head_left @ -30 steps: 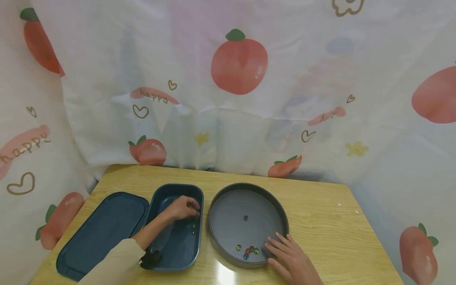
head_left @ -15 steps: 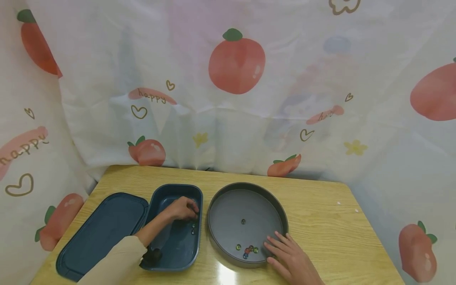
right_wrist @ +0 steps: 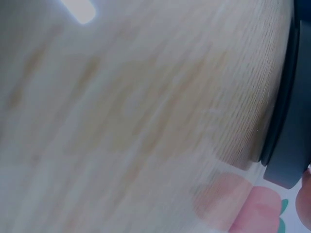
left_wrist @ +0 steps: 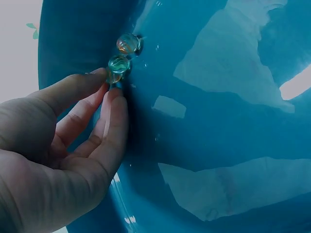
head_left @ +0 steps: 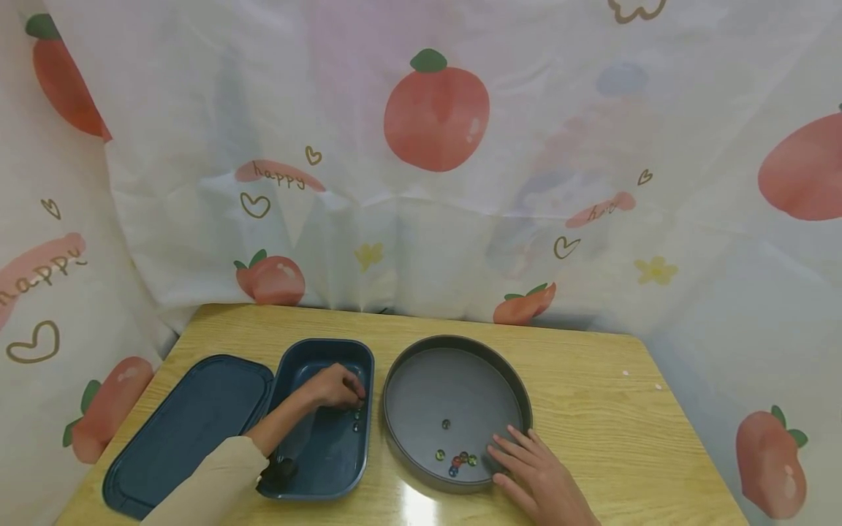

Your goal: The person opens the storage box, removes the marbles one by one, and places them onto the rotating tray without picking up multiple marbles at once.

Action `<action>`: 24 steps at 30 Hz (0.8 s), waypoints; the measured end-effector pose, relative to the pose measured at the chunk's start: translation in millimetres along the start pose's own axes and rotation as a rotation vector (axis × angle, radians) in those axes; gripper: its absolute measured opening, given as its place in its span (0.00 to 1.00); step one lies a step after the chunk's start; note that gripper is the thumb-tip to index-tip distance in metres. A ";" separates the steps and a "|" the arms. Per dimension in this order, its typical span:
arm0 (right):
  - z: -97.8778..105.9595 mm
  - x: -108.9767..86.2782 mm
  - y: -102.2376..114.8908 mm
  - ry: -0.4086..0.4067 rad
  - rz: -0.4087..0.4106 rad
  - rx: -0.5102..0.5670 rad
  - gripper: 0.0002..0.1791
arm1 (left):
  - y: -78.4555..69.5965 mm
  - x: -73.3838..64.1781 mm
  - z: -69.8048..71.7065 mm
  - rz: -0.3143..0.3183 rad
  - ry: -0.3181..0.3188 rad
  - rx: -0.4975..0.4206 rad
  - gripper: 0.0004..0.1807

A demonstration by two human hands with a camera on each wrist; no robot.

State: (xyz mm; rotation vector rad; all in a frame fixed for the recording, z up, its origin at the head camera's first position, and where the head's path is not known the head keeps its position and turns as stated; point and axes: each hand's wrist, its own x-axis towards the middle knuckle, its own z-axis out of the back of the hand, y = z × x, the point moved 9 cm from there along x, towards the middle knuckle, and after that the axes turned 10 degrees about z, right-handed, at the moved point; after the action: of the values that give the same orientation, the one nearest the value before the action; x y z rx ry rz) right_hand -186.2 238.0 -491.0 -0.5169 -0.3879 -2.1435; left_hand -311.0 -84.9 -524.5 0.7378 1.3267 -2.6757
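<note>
My left hand [head_left: 337,386] reaches into the deep blue rectangular container [head_left: 329,475], by its right wall. In the left wrist view its thumb and fingertips pinch a yellowish glass marble [left_wrist: 113,77], partly hidden. A green marble [left_wrist: 118,64] and an orange-streaked marble [left_wrist: 128,43] lie in line beyond it, along the wall. My right hand [head_left: 542,478] rests with spread, straight fingers on the near right rim of a round grey pan [head_left: 460,380]. A cluster of several coloured marbles [head_left: 460,462] lies near the pan's front, with a single dark marble [head_left: 446,424] farther back.
A flat blue lid [head_left: 191,431] lies left of the container, against its side. All stand on a wooden table [head_left: 592,409]. A white fruit-print cloth [head_left: 421,219] hangs behind and at both sides. Small white specks [head_left: 626,373] lie on the table's right part.
The single dark marble in the pan has rolled toward the near side. My left fingers have shifted slightly closer onto the marbles by the wall. My right hand has stayed in place.
</note>
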 end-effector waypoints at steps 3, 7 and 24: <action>-0.1 0.1 -0.1 0.005 -0.004 0.001 0.23 | -0.1 -0.2 -0.4 -0.015 0.007 0.018 0.04; 0.2 0.6 -0.3 0.007 -0.012 0.006 0.23 | -0.2 0.1 -0.6 -0.039 0.005 0.042 0.05; 1.2 1.4 0.0 0.003 -0.013 0.004 0.23 | -17.2 -7.5 20.5 -0.086 -0.050 -0.085 0.03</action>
State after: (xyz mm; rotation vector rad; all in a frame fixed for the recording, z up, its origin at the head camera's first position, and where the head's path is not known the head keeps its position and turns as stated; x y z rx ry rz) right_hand -186.7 237.5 -489.3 -0.5102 -0.3954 -2.1554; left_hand -316.9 -90.9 -498.0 0.6140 1.4822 -2.6632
